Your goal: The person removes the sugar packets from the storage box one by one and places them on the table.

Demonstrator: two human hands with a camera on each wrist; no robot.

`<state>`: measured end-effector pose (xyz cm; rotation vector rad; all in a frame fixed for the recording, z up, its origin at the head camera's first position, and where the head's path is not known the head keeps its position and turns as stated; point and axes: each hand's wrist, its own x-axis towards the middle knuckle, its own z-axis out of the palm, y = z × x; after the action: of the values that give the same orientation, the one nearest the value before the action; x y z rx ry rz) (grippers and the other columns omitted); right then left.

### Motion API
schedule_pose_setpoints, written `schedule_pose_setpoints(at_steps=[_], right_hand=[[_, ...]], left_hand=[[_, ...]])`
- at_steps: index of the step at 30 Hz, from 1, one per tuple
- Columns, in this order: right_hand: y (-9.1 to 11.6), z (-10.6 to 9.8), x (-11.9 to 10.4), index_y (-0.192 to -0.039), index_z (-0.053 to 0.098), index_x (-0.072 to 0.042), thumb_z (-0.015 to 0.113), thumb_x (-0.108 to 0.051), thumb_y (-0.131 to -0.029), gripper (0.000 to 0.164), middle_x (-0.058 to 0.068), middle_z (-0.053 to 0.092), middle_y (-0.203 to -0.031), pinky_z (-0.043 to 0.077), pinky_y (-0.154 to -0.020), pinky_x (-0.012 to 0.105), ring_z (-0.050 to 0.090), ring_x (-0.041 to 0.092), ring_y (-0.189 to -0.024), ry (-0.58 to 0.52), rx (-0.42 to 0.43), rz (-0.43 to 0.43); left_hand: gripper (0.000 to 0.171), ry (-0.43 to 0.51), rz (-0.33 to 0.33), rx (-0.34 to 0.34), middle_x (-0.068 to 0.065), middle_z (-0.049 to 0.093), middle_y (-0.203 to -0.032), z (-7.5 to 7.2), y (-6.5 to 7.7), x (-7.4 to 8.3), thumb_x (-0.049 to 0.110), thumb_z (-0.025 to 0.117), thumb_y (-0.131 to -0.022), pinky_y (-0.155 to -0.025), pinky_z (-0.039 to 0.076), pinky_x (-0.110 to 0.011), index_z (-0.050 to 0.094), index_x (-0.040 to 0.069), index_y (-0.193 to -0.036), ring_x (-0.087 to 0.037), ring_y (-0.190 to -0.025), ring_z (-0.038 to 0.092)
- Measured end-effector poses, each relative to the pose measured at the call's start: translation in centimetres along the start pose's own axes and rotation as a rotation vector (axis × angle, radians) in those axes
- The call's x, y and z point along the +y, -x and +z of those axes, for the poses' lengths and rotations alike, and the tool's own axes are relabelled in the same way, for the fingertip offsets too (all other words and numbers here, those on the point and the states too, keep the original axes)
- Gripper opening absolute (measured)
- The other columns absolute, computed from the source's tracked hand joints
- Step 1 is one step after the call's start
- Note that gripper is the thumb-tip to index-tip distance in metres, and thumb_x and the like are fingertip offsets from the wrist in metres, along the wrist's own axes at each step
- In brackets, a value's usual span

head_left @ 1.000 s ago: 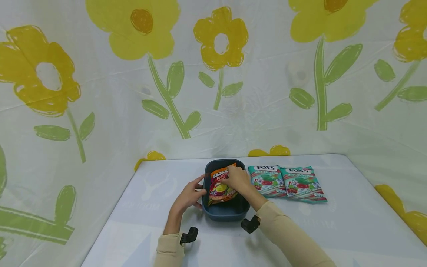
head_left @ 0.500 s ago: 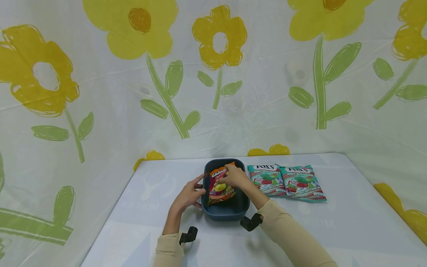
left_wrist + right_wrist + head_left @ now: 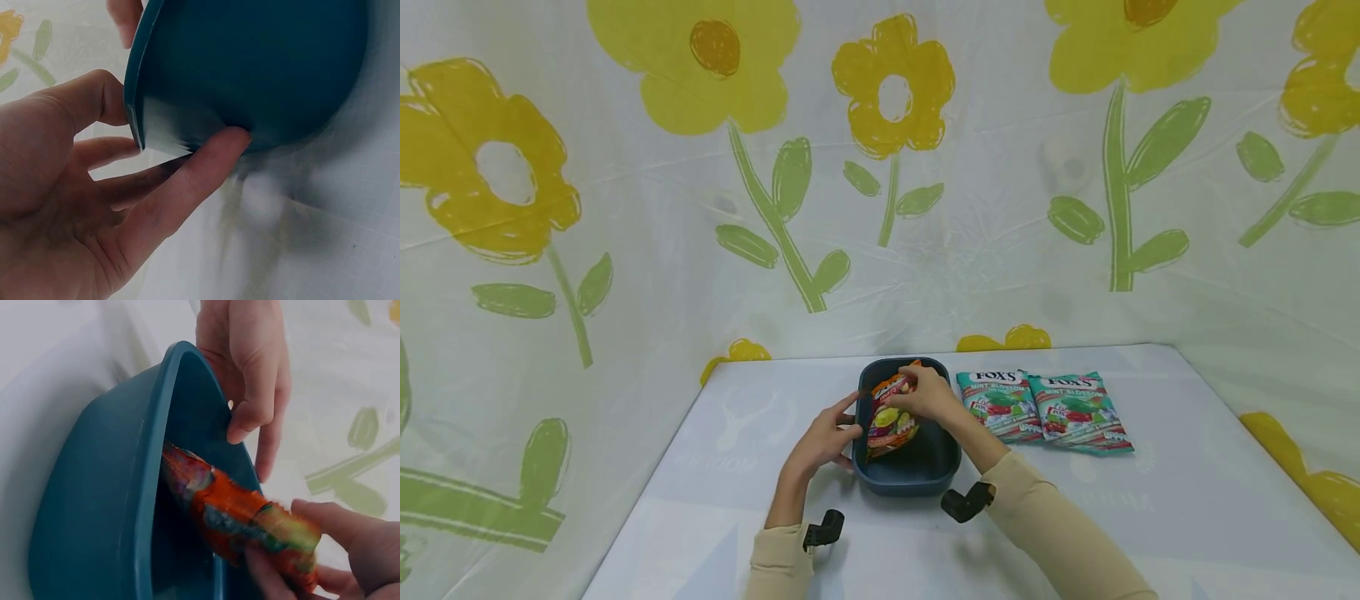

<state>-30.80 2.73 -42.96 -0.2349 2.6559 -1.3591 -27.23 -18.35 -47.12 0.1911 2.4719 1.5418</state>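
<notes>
A dark blue plastic bin (image 3: pixel 907 482) stands on the white table. Leaning against its inner left side is an orange candy bag (image 3: pixel 890 427) marked with fruit pictures. My right hand (image 3: pixel 936 395) pinches the bag's upper end between thumb and fingers, as the right wrist view of the candy bag (image 3: pixel 240 512) confirms. At the bin's left side, my left hand (image 3: pixel 822 438) holds the wall, thumb at the rim and fingers against the outside. The left wrist view shows the bin's outer wall (image 3: pixel 262 69) with a fingertip touching it.
Two teal Fox's mint candy bags (image 3: pixel 1002 407) lie side by side to the right of the bin, the farther-right candy bag (image 3: pixel 1082 414) slightly tilted. A flower-printed curtain (image 3: pixel 970 275) hangs behind the table (image 3: pixel 722 508).
The right hand has shifted slightly left with the orange candy bag, which now stands more on edge against the bin's left side. The left hand and the bin stay put.
</notes>
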Motion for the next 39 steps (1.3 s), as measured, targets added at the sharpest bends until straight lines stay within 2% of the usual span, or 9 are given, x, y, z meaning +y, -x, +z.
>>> schedule_pose_setpoints(at_steps=[4, 7, 14, 20, 28, 39], right_hand=[[0.0, 0.1, 0.1, -0.141, 0.052, -0.009, 0.077, -0.022, -0.083, 0.064, 0.021, 0.058, -0.129, 0.063, -0.064, 0.036, 0.067, 0.028, -0.093, -0.161, -0.016, 0.028], [0.0, 0.1, 0.1, -0.141, 0.053, -0.011, 0.078, -0.018, -0.083, 0.064, 0.022, 0.057, -0.13, 0.063, -0.066, 0.037, 0.069, 0.029, -0.094, -0.246, -0.029, 0.048], [0.0, 0.0, 0.7, -0.14, 0.054, -0.01, 0.077, -0.014, -0.083, 0.062, 0.021, 0.057, -0.133, 0.063, -0.071, 0.039, 0.068, 0.027, -0.096, -0.302, -0.026, 0.046], [0.1, -0.2, 1.4, -0.14, 0.054, -0.009, 0.077, -0.012, -0.083, 0.062, 0.021, 0.051, -0.14, 0.063, -0.076, 0.042, 0.065, 0.029, -0.103, -0.405, -0.047, 0.062], [0.5, -0.8, 2.1, -0.139, 0.056, -0.019, 0.077, -0.019, -0.083, 0.06, 0.018, 0.05, -0.139, 0.061, -0.085, 0.042, 0.065, 0.026, -0.101, -0.525, -0.084, 0.111], [1.6, -1.7, 2.6, -0.14, 0.055, -0.027, 0.076, -0.02, -0.085, 0.059, 0.014, 0.04, -0.148, 0.06, -0.089, 0.041, 0.06, 0.03, -0.107, -0.601, -0.107, 0.092]], left_hand=[[0.068, 0.008, -0.004, 0.001, -0.028, 0.056, -0.133, 0.0, 0.0, 0.0, 0.012, 0.057, -0.091, -0.053, 0.061, -0.038, 0.032, 0.016, -0.154, -0.028, -0.094, 0.068], [0.069, 0.01, 0.003, -0.003, -0.029, 0.057, -0.133, 0.1, -0.1, -0.1, 0.011, 0.057, -0.09, -0.053, 0.061, -0.039, 0.032, 0.016, -0.154, -0.029, -0.094, 0.068], [0.068, 0.025, -0.002, 0.003, -0.029, 0.057, -0.132, 0.3, -0.3, -0.3, 0.011, 0.058, -0.09, -0.053, 0.061, -0.04, 0.034, 0.016, -0.153, -0.029, -0.094, 0.068], [0.067, 0.011, -0.009, -0.006, -0.029, 0.055, -0.134, 0.3, -0.2, -0.3, 0.013, 0.057, -0.092, -0.054, 0.061, -0.038, 0.033, 0.017, -0.154, -0.028, -0.093, 0.068], [0.068, 0.004, -0.028, 0.002, -0.03, 0.053, -0.136, 0.2, -0.2, -0.2, 0.015, 0.059, -0.092, -0.056, 0.062, -0.037, 0.032, 0.018, -0.154, -0.03, -0.098, 0.066], [0.066, 0.006, -0.035, 0.014, -0.028, 0.054, -0.136, 0.0, -0.2, -0.4, 0.015, 0.059, -0.093, -0.057, 0.062, -0.037, 0.033, 0.02, -0.154, -0.029, -0.098, 0.065]])
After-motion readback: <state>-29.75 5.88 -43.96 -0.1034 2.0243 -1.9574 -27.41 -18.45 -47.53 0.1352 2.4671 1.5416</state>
